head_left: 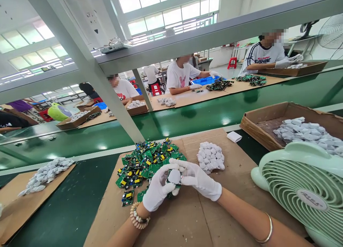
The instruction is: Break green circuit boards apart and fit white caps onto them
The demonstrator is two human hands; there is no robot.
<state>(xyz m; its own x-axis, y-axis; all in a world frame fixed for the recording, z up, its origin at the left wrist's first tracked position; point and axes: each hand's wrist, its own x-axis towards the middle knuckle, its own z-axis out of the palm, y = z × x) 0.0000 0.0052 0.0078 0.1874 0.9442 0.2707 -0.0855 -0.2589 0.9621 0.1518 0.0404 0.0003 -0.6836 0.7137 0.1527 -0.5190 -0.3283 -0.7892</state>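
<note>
My left hand (pixel 158 189), in a white glove, is closed around a green circuit board that carries a round white piece (pixel 174 176). My right hand (pixel 197 177), gloved too, pinches the right edge of the same board; its fingertips meet the left hand's at the top. Much of the board is hidden by the fingers. Just behind my hands lies a heap of green circuit boards (pixel 147 163) with yellow and blue parts. To its right is a pile of white pieces (pixel 210 157). Both lie on a brown cardboard sheet (pixel 184 222).
A pale green fan (pixel 305 189) stands at the right, before a cardboard box (pixel 265 132) of white pieces. A grey post (pixel 107 86) rises behind the boards. More white pieces (pixel 48 173) lie at the left. Several people sit beyond the green conveyor (pixel 198 116).
</note>
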